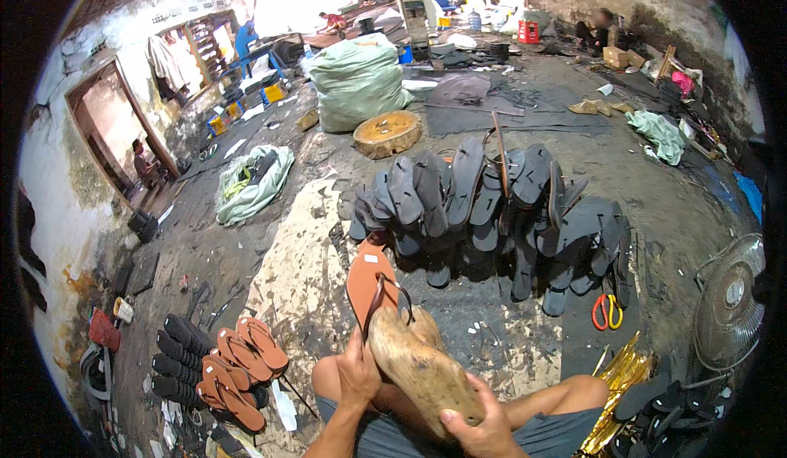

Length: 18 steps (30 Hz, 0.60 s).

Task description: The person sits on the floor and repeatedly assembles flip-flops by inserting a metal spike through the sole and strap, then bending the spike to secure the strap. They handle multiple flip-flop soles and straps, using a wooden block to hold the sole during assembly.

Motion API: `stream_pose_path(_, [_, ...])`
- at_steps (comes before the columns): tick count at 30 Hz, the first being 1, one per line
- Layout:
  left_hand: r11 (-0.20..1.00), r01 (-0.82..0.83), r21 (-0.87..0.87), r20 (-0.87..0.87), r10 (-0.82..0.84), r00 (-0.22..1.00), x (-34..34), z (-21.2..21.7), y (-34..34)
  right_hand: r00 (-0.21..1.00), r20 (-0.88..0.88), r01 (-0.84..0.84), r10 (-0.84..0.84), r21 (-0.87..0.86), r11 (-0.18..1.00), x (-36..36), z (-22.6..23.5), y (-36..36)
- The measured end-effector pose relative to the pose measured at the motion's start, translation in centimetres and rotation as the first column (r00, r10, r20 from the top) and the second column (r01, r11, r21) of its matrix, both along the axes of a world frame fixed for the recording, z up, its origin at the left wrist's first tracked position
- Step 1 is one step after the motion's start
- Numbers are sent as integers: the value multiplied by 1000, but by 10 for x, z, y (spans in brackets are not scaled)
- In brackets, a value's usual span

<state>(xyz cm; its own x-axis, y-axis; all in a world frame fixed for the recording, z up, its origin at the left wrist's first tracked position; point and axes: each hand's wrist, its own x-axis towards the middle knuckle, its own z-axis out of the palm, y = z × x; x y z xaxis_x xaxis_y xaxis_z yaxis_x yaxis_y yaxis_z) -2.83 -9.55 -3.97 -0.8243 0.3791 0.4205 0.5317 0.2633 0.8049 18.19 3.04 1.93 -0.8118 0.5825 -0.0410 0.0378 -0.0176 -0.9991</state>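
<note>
The left hand (358, 373) grips the near end of a brown flip-flop (370, 282), fingers curled round the sole, while the right hand (479, 429) closes under the heel of a wooden foot form (418, 360) that sits inside the sandal's strap. Both are held above the person's bare knees, just in front of the lap.

Far left, down on the floor (311, 277), lies a stack of finished sandals (217, 360): about five brown ones overlapping some five black ones. Behind them lies one pale green sack (250, 183), crumpled and flat. Further back stands one big full sack (357, 81), and beside it one round wooden block (387, 132). In the middle a heap of black flip-flops (500, 204) leans round an upright stick, too many and too overlapped to count. To their right lies one pair of scissors (606, 311) with red and yellow handles, then one standing fan (728, 302) at the edge.

The floor is dark, gritty and littered with scraps, with a pale worn patch near the knees. It is a rough workshop with stained walls; other people sit well back.
</note>
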Motion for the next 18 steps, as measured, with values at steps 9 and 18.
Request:
stream_pose_path(9, [717,226,659,340,-553,761,-10,51,3,984,-71,177,-162,368,913,-14,5,-29])
stream_pose_path(18, [507,33,861,397,-712,579,6,59,31,961,-229,224,-153,327,918,-11,-20,-47])
